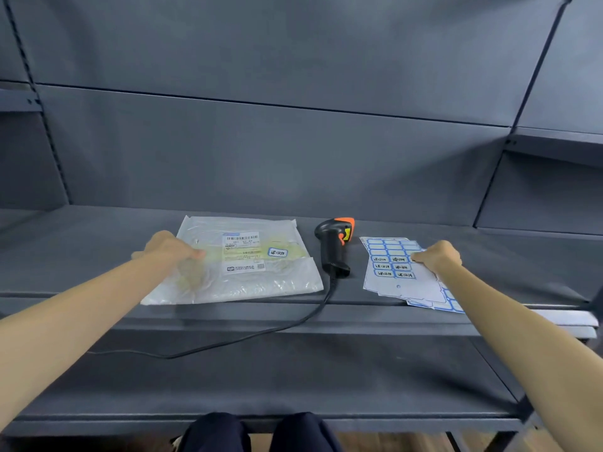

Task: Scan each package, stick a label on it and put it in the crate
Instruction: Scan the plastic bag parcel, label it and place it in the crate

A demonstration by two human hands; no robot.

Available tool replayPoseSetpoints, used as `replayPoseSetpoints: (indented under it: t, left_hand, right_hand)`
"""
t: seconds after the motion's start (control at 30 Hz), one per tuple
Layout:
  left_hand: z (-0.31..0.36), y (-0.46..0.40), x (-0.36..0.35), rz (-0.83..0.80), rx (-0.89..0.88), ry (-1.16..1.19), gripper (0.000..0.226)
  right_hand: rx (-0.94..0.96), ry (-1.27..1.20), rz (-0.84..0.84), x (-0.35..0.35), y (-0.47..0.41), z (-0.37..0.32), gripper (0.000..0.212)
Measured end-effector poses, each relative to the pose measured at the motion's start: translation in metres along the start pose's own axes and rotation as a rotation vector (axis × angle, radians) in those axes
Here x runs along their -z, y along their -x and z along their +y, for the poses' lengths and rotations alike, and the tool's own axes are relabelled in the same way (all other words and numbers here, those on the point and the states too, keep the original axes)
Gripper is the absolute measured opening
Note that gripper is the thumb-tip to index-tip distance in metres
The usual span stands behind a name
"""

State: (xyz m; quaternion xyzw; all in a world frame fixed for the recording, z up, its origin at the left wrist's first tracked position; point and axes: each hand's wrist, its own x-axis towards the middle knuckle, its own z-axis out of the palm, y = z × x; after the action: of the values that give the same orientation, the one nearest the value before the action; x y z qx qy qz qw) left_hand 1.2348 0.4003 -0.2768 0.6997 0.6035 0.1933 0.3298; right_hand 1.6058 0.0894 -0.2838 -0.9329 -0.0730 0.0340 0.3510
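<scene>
Package (241,259) is lying flat on the upper shelf (98,243), left of centre, its near edge sitting close to the shelf's front edge. It's a clear plastic bag holding something pale yellow; a white shipping label and a small blue-bordered label (277,252) are sitting on its top face.

Left hand (169,249) is resting on the package's left part, fingers curled and gripping the plastic.

Scanner (334,246), black with orange trim, is lying on the shelf just right of the package, not touching it. Its cable (261,331) is running over the front edge and trailing left across the lower shelf (293,380).

Label sheets (396,269) are stacked right of the scanner, fanned out, the near right corner overhanging the front edge. Top sheet is showing written labels in the middle rows.

Right hand (439,256) is sitting on the sheets' right side, fingers curled, fingertips pinching at a label on the top sheet.

Open room: the shelf's far-left stretch and the strip behind all three items up to the back panel. Lower shelf is carrying only the cable. Gaps between package, scanner and sheets are narrow.
</scene>
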Motion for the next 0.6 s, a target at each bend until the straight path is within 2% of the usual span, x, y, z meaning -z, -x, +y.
replayPoseSetpoints:
  t: [0.07, 0.1, 0.13, 0.2, 0.27, 0.33, 0.43, 0.6]
  left_hand:
    - [0.001, 0.006, 0.002, -0.003, 0.014, 0.085, 0.081]
    - [0.002, 0.01, 0.004, -0.004, 0.016, 0.136, 0.087]
    - [0.004, 0.014, 0.006, -0.007, 0.008, 0.182, 0.085]
    - [0.008, 0.022, 0.011, -0.01, -0.001, 0.259, 0.063]
    - [0.012, 0.03, 0.016, -0.01, -0.044, 0.349, 0.044]
    - [0.013, 0.035, 0.019, 0.013, -0.103, 0.446, 0.036]
    - [0.013, 0.044, 0.021, 0.027, -0.13, 0.643, 0.039]
    - [0.01, 0.05, 0.024, 0.001, -0.122, 0.908, 0.047]
  right_hand:
    - [-0.006, 0.038, 0.034, -0.001, 0.006, -0.006, 0.018]
    - [-0.002, 0.041, 0.053, -0.003, 0.006, -0.009, 0.028]
    - [0.003, 0.051, 0.07, -0.004, 0.007, -0.013, 0.038]
    - [0.038, 0.083, 0.114, -0.006, 0.01, -0.02, 0.046]
    - [0.078, 0.081, 0.115, -0.009, 0.014, -0.029, 0.044]
    - [0.138, 0.061, 0.096, -0.015, 0.02, -0.037, 0.038]
    - [0.246, 0.045, 0.056, -0.024, 0.031, -0.05, 0.028]
    - [0.501, 0.125, -0.012, -0.035, 0.051, -0.075, 0.046]
